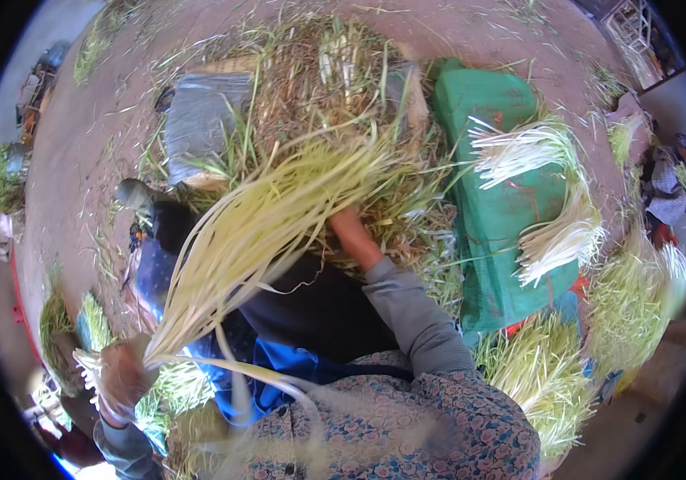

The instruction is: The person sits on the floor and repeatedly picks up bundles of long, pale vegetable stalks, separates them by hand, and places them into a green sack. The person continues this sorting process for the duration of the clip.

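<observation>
At the lower left, my left hand (124, 372), slightly blurred, grips the white stem ends of a long bunch of pale yellow blanched chives (241, 240). The leaves stretch up and to the right across my lap. Beneath their far end is my right hand (348, 223), its fingers covered by the leaves, so its grip is hidden. Some loose strands (259, 372) hang from the bunch near my left hand, blurred. Beyond my right hand lies a heap of dry stalks and leaf scraps (295, 102).
Right of the heap, a green woven sack (493, 240) carries two small chive bundles (559, 240). More chives (541, 372) are piled at lower right. A grey-wrapped block (205, 114) stands left of the heap. Another person (667, 186) holds chives at far right.
</observation>
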### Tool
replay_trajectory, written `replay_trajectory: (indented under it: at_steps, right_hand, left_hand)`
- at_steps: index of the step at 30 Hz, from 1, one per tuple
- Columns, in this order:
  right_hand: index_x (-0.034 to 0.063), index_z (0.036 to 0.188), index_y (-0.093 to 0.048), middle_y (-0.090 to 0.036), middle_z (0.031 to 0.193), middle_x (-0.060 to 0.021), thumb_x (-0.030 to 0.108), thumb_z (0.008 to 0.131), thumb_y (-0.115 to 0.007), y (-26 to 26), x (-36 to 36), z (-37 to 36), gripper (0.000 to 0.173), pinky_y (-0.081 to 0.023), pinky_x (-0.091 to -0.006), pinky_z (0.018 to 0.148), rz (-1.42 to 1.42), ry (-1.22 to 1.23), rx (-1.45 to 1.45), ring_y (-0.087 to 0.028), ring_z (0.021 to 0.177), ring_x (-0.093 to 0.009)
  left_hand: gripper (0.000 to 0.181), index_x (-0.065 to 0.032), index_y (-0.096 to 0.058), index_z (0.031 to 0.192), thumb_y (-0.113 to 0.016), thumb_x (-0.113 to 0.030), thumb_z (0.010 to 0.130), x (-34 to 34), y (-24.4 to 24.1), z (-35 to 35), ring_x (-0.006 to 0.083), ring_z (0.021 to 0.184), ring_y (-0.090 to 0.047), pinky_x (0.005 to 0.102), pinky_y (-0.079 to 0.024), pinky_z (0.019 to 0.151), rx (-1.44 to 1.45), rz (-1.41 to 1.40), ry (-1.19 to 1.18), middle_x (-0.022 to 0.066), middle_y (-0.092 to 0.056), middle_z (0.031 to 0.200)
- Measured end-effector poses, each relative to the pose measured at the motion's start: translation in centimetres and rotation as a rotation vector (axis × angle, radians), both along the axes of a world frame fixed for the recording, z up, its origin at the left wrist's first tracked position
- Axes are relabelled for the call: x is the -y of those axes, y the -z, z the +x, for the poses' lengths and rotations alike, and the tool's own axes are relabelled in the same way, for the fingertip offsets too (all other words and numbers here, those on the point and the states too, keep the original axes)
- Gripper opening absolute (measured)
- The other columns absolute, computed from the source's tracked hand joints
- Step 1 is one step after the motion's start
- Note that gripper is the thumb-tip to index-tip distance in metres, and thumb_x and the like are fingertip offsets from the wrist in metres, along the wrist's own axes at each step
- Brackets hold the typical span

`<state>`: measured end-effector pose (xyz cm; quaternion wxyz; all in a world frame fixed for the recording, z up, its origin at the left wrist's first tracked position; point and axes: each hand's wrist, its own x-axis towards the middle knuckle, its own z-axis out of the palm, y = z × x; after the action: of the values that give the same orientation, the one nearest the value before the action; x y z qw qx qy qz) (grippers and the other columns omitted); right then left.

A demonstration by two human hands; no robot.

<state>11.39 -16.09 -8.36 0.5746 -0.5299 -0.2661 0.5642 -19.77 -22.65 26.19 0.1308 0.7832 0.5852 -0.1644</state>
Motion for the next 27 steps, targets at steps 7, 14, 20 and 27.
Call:
replay_trajectory:
  at_steps: [7,14,20,27]
  right_hand:
    - [-0.0020,0.101,-0.062,-0.065,0.088,-0.0119,0.017,0.091,-0.055,-7.1,2.1,5.6,0.023,-0.052,-0.0275,0.051,-0.137,-0.296,0.132,-0.064,0.064,-0.016]
    - [0.0034,0.092,-0.062,-0.062,0.065,-0.0062,0.021,0.091,-0.055,-11.2,5.0,14.8,0.019,-0.044,-0.0202,0.045,-0.115,-0.011,0.514,-0.059,0.053,-0.010]
    - [0.0070,0.098,-0.062,-0.066,0.080,-0.0020,0.023,0.089,-0.058,-11.6,6.6,21.1,0.019,-0.043,-0.0228,0.053,-0.050,0.543,0.460,-0.061,0.066,-0.010]
    - [0.0049,0.088,-0.066,-0.065,0.073,-0.0034,0.012,0.084,-0.065,-21.3,5.6,7.6,0.008,-0.048,-0.0278,0.053,0.293,-0.304,0.376,-0.059,0.062,-0.010]
  left_hand:
    - [0.018,-0.0069,-0.060,0.079,-0.065,-0.023,0.074,-0.8,0.2,-1.9,0.0382,0.064,-0.057,0.0448,-0.043,0.056,0.003,0.046,0.118,0.0168,-0.058,0.065]
    - [0.024,-0.0039,-0.058,0.082,-0.072,-0.014,0.065,-0.1,0.7,-1.9,0.0395,0.068,-0.057,0.0447,-0.042,0.061,0.042,0.015,0.002,0.0190,-0.058,0.070]
    - [0.023,-0.0031,-0.054,0.078,-0.072,-0.013,0.067,0.6,2.6,-2.6,0.0393,0.066,-0.056,0.0433,-0.042,0.059,0.098,0.065,0.061,0.0182,-0.056,0.067]
    - [0.024,-0.0070,-0.059,0.086,-0.070,-0.018,0.067,1.1,2.5,-2.5,0.0339,0.071,-0.058,0.0423,-0.042,0.064,0.018,0.072,0.062,0.0147,-0.059,0.073]
